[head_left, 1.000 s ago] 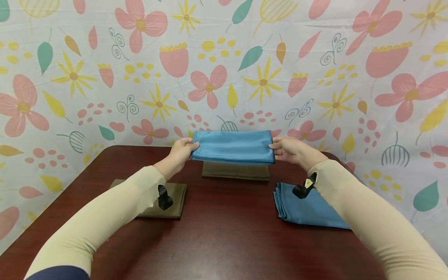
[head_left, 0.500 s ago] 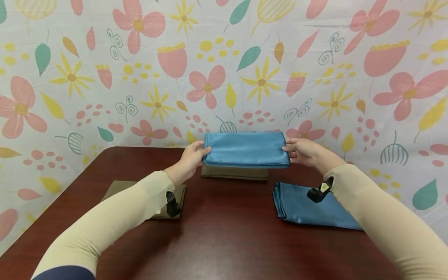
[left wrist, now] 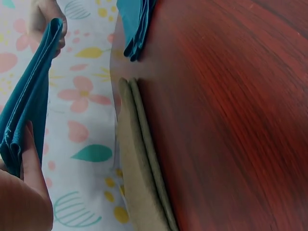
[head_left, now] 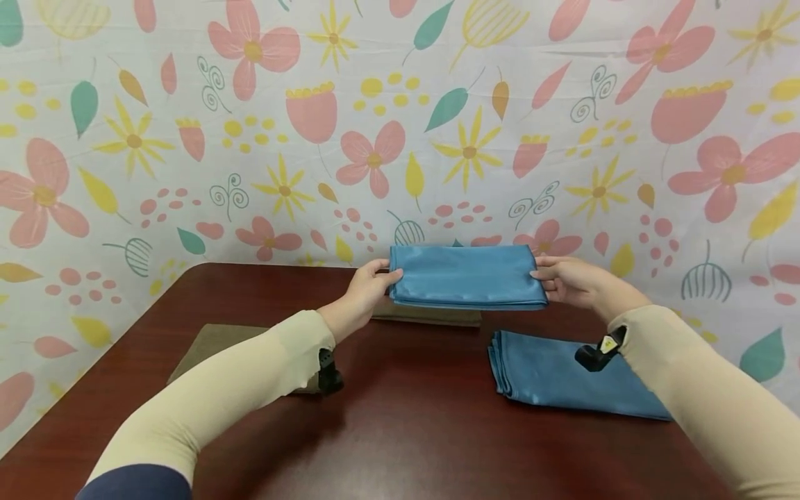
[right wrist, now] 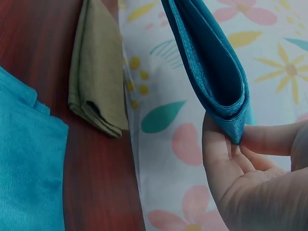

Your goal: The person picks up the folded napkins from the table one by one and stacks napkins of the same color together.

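Observation:
A folded blue satiny cloth (head_left: 465, 276) is held up level above the far part of the table, its layers showing along the near edge. My left hand (head_left: 367, 295) pinches its left end, thumb on top. At the opposite end my right hand (head_left: 578, 283) pinches it between thumb and fingers. In the right wrist view the cloth's folded loop (right wrist: 226, 91) hangs from the fingertips. Behind and below it lies a folded olive-brown cloth (head_left: 431, 317), partly hidden by the blue one.
Another folded blue cloth (head_left: 556, 375) lies at the right of the dark red-brown table (head_left: 400, 430), under my right forearm. A second olive-brown cloth (head_left: 219, 344) is at the left, partly covered by my left sleeve. A flower-patterned curtain (head_left: 400, 125) hangs behind.
Both hands have carried the held blue cloth to the right and slightly lower, uncovering more of the brown cloth's left side. The cloths on the table have stayed put.

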The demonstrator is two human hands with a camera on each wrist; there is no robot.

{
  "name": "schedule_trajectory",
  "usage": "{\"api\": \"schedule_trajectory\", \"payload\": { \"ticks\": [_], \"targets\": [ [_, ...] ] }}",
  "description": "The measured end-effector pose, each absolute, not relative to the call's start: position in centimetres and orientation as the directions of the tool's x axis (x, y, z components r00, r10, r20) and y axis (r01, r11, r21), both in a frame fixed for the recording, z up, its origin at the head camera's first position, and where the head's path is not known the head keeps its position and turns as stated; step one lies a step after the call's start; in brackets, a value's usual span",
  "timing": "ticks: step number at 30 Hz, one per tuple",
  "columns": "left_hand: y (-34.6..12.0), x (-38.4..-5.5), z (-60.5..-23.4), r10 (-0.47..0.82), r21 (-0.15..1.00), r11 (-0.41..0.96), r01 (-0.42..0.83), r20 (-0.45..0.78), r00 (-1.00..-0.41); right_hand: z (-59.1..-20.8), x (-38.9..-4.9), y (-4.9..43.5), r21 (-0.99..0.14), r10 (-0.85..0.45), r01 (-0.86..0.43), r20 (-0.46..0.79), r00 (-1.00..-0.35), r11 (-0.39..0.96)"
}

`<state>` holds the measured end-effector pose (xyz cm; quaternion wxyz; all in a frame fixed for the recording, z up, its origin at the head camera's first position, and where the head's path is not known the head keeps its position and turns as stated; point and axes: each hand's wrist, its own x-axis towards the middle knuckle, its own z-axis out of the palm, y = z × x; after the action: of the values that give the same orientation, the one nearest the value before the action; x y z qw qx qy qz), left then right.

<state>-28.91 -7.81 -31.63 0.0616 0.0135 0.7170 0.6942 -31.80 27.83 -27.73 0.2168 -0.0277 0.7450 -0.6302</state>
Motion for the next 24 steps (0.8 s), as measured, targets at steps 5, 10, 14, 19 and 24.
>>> {"api": "schedule_trajectory", "payload": {
  "ticks": [5, 10, 14, 19, 24],
  "targets": [
    [-7.1, -28.9, -31.8, 0.128, 0.997, 0.004, -0.079, -0.079, -0.989, -27.6, -31.8, 28.9, -0.947, -0.333, 0.233, -0.298, -0.894, 0.222],
    [-6.0, -28.7, -31.9, 0.137, 0.998, 0.009, -0.069, -0.07, -0.988, -27.5, -31.7, 30.3, -0.944, -0.356, 0.221, -0.3, -0.885, 0.246],
    [-5.2, -28.5, -31.9, 0.135, 0.998, 0.029, -0.064, -0.068, -0.989, -27.7, -31.5, 31.3, -0.941, -0.357, 0.223, -0.305, -0.883, 0.253],
    [-4.4, -28.2, -32.1, 0.124, 0.997, 0.052, -0.055, -0.061, -0.99, -28.0, -31.4, 32.2, -0.94, -0.356, 0.226, -0.309, -0.882, 0.256],
    [-3.5, -28.1, -32.1, 0.114, 0.998, 0.05, -0.046, -0.052, -0.992, -28.0, -31.3, 33.2, -0.945, -0.368, 0.212, -0.295, -0.882, 0.249]
  ]
}}
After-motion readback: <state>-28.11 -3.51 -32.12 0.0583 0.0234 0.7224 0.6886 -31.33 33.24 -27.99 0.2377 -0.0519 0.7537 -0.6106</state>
